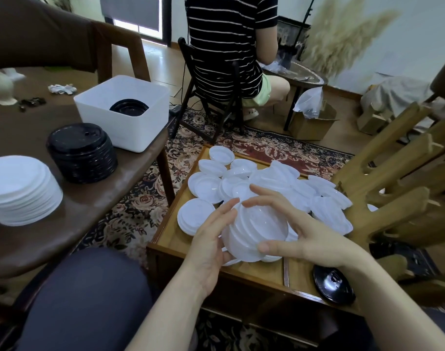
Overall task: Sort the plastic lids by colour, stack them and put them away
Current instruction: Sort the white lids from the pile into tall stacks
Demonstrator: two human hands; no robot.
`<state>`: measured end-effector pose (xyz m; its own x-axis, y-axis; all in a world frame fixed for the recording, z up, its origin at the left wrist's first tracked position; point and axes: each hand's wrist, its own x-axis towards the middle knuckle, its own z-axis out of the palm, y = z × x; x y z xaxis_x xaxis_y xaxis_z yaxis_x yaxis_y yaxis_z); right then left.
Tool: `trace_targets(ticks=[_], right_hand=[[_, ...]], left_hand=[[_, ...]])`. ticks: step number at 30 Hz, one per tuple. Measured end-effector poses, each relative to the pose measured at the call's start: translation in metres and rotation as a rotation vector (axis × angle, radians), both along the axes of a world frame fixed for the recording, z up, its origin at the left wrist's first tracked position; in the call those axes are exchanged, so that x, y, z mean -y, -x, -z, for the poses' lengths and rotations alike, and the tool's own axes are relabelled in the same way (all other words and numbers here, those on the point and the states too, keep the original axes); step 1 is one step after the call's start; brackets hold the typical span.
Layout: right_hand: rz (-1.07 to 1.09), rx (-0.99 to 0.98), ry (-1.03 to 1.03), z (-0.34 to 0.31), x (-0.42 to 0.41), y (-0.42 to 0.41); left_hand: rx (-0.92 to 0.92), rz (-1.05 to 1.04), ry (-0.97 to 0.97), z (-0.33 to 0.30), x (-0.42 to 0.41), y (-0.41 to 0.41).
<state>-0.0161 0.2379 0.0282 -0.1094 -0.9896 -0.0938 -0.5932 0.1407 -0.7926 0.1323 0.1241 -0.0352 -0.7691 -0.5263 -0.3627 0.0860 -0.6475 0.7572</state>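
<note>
Centre of frame: both hands cradle a short stack of white lids [256,234], tilted, held just above the wooden tray [170,239].

Left hand [211,239]: fingers nearly straight and together, laid flat against the stack's left side, palm under its lower edge. Right hand [305,234]: fingers spread and lightly curled round the right side, thumb pressing the near rim, fingertips [254,188] over the top.

The tray, centre to centre right, holds a loose heap of white lids [244,178], some rim up, some nested, overlapping. One black lid [334,285] lies at the tray's near right corner, partly over the edge.

Brown desk [89,211], left of frame: a neat stack of white lids [21,191] at the far left edge; a stack of black lids [83,153] just right of it, apart. Behind that, a white square bin [130,122] with black lids inside [129,108], low in the bin.

Top centre: a seated person in a striped shirt [229,46], back turned, on a dark chair.
</note>
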Motion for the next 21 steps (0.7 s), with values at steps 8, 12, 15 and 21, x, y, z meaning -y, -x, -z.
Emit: trace_targets(ticks=[8, 12, 15, 21], right_hand=[[-0.002, -0.054, 0.020, 0.007, 0.008, -0.002], [0.097, -0.131, 0.143, 0.022, 0.009, -0.013], [0.164, -0.166, 0.194, 0.037, 0.008, -0.020], [0.335, 0.124, 0.189, 0.049, -0.001, -0.023]], left_hand=[[-0.031, 0.059, 0.096, -0.001, -0.003, -0.001], [-0.049, -0.018, 0.050, 0.003, -0.002, 0.001], [-0.041, -0.068, 0.043, 0.004, -0.005, 0.002], [-0.068, -0.120, 0.023, 0.000, -0.008, 0.000]])
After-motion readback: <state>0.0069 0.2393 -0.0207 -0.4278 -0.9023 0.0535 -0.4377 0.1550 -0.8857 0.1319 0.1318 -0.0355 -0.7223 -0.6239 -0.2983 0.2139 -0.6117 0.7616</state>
